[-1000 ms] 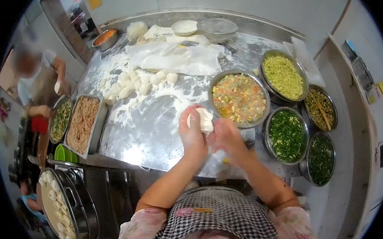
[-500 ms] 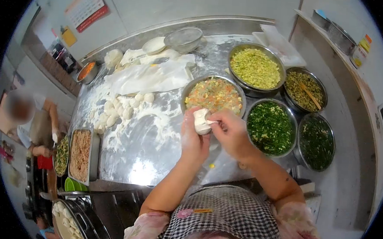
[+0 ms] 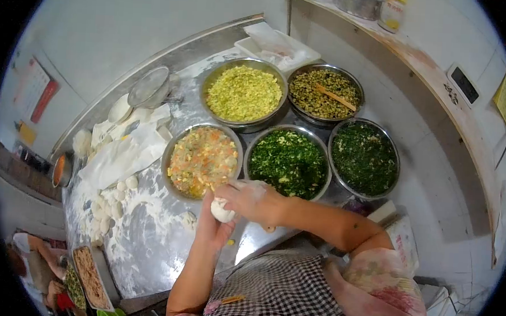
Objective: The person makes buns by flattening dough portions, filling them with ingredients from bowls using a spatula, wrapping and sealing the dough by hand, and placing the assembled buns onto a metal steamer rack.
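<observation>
A small round white dough piece [image 3: 222, 210] is held between my two hands near the table's front edge. My left hand [image 3: 210, 227] is wrapped around its left side and underside. From above, my right hand [image 3: 251, 200] pinches at its top, partly covering it. Just behind my hands stands a steel bowl of orange, yellow and pale chopped filling [image 3: 202, 160]. Right of that, close to my right wrist, is a bowl of chopped greens [image 3: 289, 162].
Bowls of pale green pieces [image 3: 244, 93], brown-green filling with a wooden spatula [image 3: 335, 101] and dark greens [image 3: 364, 158] stand behind and right. Dough pieces [image 3: 107, 210] and a white cloth [image 3: 126, 156] lie left. A meat tray [image 3: 93, 278] and a co-worker [image 3: 42, 264] are lower left.
The view has turned right, so the bowls appear further left. My right hand has moved over the top of the dough and its fingers have closed in; the dough looks rounder.
</observation>
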The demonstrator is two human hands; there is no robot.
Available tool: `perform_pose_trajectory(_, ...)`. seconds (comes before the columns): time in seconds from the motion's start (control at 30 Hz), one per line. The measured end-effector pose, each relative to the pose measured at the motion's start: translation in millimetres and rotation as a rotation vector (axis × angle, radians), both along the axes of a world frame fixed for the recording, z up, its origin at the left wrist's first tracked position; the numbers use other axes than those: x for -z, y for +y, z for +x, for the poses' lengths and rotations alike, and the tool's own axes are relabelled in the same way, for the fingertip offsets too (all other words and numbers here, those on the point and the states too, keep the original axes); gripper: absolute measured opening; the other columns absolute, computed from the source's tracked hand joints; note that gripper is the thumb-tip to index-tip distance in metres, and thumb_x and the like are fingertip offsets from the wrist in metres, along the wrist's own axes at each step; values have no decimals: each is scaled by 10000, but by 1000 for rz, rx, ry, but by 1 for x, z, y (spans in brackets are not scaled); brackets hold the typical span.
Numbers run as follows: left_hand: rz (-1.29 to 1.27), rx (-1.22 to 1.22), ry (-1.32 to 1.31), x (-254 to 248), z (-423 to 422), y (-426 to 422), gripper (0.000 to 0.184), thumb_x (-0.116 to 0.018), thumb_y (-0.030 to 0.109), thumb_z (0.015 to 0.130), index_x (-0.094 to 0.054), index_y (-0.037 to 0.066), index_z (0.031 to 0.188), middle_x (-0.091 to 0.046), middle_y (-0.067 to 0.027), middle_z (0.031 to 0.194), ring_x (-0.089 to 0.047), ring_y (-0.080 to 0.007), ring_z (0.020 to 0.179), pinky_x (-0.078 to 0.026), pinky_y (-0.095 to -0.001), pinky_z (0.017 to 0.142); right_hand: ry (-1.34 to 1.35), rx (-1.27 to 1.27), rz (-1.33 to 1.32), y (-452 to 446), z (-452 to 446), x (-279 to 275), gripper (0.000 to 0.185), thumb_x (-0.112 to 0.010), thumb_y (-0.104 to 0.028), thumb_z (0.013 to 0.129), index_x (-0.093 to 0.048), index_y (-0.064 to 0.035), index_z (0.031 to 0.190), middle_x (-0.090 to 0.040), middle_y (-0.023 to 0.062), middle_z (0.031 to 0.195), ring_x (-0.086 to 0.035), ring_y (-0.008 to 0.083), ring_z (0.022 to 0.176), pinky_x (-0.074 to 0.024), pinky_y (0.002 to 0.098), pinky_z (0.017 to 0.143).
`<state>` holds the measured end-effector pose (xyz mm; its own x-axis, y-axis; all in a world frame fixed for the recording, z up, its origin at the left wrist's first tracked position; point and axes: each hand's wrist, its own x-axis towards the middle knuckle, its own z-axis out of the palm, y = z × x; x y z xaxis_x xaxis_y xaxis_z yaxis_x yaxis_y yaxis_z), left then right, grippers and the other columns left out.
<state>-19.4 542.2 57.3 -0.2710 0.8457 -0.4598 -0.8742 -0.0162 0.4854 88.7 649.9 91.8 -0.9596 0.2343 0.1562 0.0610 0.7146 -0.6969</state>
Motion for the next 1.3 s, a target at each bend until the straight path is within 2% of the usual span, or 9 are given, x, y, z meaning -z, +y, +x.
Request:
perform_pose_trajectory(0.23,-143,228,-6,16,9,20,468,-336,456,941,-481,49,1120,-567,-95,1060,-595,-210,935,-538,-336,778,-186,-108,-306,33,23,-1,262,-523,-140,820,-509,-63,1070,-575,178,955,-578,348,909,-453,407,764)
perform_pose_trajectory(0.33,-208,215,-46,23,11,34,450,-350,450,939,-486,49,1094,-570,-102,1045,-601,-217,915,-545,-348,758,-21,-96,-232,45,23,30,263,-526,-154,835,-537,-34,1069,-588,157,922,-600,296,814,-470,365,725)
perform_pose_trajectory(0.47,-199,199,-101,38,7,43,388,-368,417,942,-500,60,1016,-591,-120,952,-604,-246,891,-545,-366,730,33,-139,-413,82,28,36,270,-603,-144,807,-598,-33,1053,-643,133,881,-638,199,742,-495,292,666)
perform_pose_trajectory(0.57,-206,120,-132,35,4,51,348,-389,391,941,-502,62,963,-598,-138,867,-608,-280,860,-541,-363,702,1,228,-525,155,28,36,294,-649,-144,768,-618,-38,1041,-651,98,821,-620,170,727,-500,303,676)
perform_pose_trajectory(0.7,-241,-7,-136,35,-4,45,352,-420,393,929,-497,50,949,-593,-144,869,-608,-285,823,-540,-363,686,158,644,8,289,36,64,193,-595,-182,781,-640,-28,889,-634,123,884,-613,238,802,-480,336,727)
perform_pose_trajectory(0.73,-270,-37,-127,36,-6,42,354,-424,395,927,-496,49,947,-591,-144,867,-608,-286,818,-540,-364,682,94,757,-22,316,36,73,193,-568,-200,796,-643,-40,873,-623,126,870,-604,278,806,-475,360,731)
perform_pose_trajectory(0.93,-378,-171,-131,38,-13,32,367,-428,437,914,-536,86,929,-583,-141,893,-596,-268,796,-522,-344,645,-119,759,504,383,4,81,171,-537,-174,808,-650,-60,869,-576,168,931,-558,335,900,-452,429,784)
perform_pose_trajectory(1.13,-350,-203,-187,44,-19,25,380,-412,444,917,-541,88,933,-586,-142,895,-589,-283,811,-523,-355,647,-387,746,629,398,-28,90,180,-527,-124,785,-639,-59,910,-553,163,1028,-531,337,984,-455,429,825)
perform_pose_trajectory(1.3,-297,-247,-204,38,-17,27,317,-453,359,919,-524,50,938,-573,-161,877,-588,-306,811,-533,-363,647,-369,747,661,405,-29,100,137,-541,-150,782,-623,-88,873,-555,153,945,-549,324,913,-453,428,800)
